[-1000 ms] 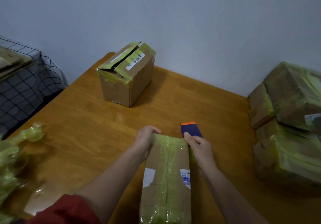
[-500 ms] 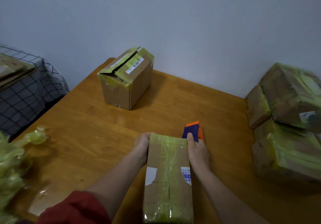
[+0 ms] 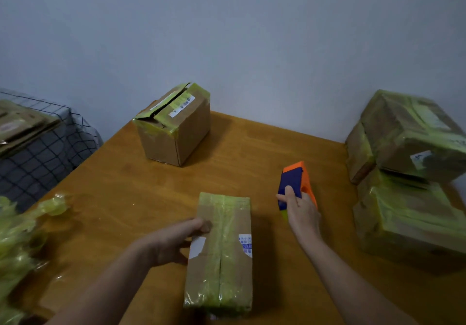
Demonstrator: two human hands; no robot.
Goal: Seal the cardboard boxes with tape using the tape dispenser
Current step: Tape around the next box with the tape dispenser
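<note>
- Head view: a narrow box (image 3: 222, 261) lies lengthwise on the wooden surface (image 3: 126, 198), right in front of the person, with yellow-green tape running down its top seam and over its far end.
- The left hand (image 3: 176, 241) grips its left edge, thumb on top and fingers down the side.
- The right hand (image 3: 302, 213) is wrapped around the blue-and-orange tape dispenser (image 3: 293, 181), held just right of the box and clear of it.
- I'd judge the box light, since one hand steadies it. The cardboard looks stiff but creased, and the glossy tape is probably slick, so the bare brown sides give the better hold.
- The dispenser looks like hard plastic, best held by its handle as it is now. I can't make out its cutting edge.
- A second box (image 3: 176, 125) stands well back, its top flaps gaping, and looks dented and soft at the corners, so it wants pressing shut from above.
- Taped boxes (image 3: 408, 218) are stacked at the right, and crumpled green film (image 3: 15, 236) lies at the left.
</note>
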